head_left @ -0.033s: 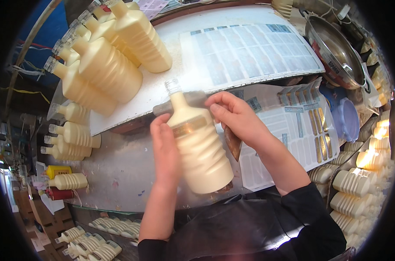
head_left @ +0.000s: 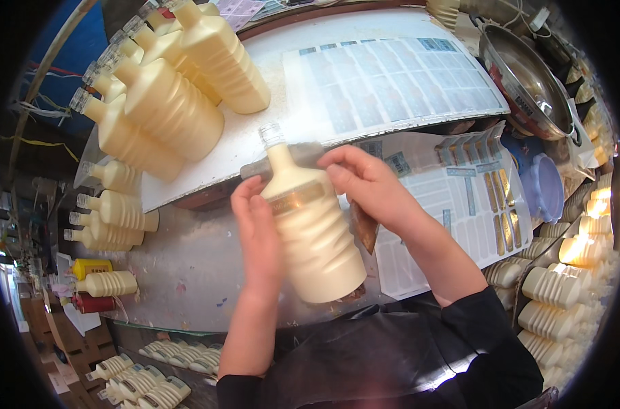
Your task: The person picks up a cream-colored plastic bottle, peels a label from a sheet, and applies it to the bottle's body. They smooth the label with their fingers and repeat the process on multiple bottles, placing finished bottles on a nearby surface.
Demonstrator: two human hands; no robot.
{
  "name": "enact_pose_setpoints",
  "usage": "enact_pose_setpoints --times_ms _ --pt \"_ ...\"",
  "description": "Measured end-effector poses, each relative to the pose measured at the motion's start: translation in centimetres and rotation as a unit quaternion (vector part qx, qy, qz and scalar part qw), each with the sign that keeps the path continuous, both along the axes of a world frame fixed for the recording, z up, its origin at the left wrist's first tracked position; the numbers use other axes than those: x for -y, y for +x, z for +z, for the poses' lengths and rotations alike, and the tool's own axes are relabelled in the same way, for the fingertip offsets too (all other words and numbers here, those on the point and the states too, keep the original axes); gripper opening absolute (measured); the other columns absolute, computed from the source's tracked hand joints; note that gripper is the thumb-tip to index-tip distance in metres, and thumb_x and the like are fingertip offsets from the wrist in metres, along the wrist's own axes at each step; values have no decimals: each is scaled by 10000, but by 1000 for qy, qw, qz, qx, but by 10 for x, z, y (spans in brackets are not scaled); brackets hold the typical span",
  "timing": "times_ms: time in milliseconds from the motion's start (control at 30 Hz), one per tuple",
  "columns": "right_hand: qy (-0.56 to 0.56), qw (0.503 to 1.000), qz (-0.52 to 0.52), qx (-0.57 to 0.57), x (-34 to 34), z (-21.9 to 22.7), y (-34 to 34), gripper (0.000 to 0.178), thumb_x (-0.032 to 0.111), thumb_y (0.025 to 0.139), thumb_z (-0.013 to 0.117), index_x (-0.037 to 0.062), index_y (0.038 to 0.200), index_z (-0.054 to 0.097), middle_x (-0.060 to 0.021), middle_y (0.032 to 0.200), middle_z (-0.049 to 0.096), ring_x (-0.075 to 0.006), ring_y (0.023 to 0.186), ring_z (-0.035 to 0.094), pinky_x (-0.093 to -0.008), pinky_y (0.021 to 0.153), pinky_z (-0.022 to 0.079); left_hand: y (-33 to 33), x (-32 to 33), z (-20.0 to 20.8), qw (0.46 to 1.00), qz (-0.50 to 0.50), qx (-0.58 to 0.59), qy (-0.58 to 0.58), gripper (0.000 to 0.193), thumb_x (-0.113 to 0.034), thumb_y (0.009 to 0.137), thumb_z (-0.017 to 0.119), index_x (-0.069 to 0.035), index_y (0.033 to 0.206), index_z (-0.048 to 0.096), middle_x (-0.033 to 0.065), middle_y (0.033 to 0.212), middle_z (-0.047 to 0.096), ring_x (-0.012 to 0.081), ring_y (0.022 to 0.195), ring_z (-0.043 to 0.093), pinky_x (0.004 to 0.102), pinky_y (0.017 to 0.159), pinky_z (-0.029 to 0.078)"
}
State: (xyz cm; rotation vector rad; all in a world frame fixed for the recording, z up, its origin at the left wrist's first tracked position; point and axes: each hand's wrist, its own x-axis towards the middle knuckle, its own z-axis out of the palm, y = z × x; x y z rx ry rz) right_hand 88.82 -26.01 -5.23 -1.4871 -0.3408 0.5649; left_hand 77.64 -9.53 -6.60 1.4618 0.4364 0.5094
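A cream plastic bottle [head_left: 317, 238] with ribbed sides and a clear threaded neck lies in front of me, its neck pointing away. Across its shoulder runs a shiny gold label [head_left: 298, 199]. My left hand [head_left: 257, 225] is wrapped along the bottle's left side, fingertips curled at the label's left end. At the right shoulder, my right hand [head_left: 358, 178] bends its fingers and thumb against the edge by the label's other end. A grey block [head_left: 255, 168] sits under the neck. Beside the bottle, below my right hand, is a brown pointed piece [head_left: 362, 228], partly hidden.
Several cream bottles [head_left: 173, 102] stand at the far left on a white board [head_left: 276, 116]. A label sheet [head_left: 392, 82] lies on that board. Another sheet [head_left: 453, 204] with gold labels lies to the right, near a metal pan [head_left: 528, 75] and a blue basin [head_left: 545, 187]. More bottles [head_left: 555, 286] are stacked at right.
My right hand has shifted slightly left, closer in against the bottle's shoulder. My left fingertips have moved a little. The bottle stays in place.
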Motion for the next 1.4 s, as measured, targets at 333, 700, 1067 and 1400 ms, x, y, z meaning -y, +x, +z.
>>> enact_pose_setpoints --times_ms 333,700,1067,1400 --pt "-115 992 7 58 -10 2 -9 471 378 864 785 36 1155 643 -52 802 617 -158 736 591 -328 687 489 2 7 11 1000 -8 -23 16 324 -136 974 675 -2 1252 576 73 1246 553 151 1106 561 309 981 474" --pt "-250 956 14 153 -14 35 -19 361 316 942 699 35 1160 635 9 852 629 -76 781 574 -262 704 483 2 9 11 1000 -16 -10 3 360 -175 976 693 -13 1268 558 85 1197 589 150 1075 560 311 951 484" --pt "-70 996 40 43 -7 5 -14 349 253 979 661 40 1254 631 -30 962 673 -72 854 591 -255 775 494 2 10 12 999 -38 16 -27 310 -173 1053 556 -9 1313 520 93 1207 595 137 1075 564 297 954 478" --pt "-15 998 27 60 -3 4 -26 314 225 997 658 37 1247 623 0 960 659 -41 844 566 -230 763 481 -10 12 13 994 -65 74 -39 321 -155 1049 594 -17 1325 506 86 1231 581 136 1104 559 296 986 467"
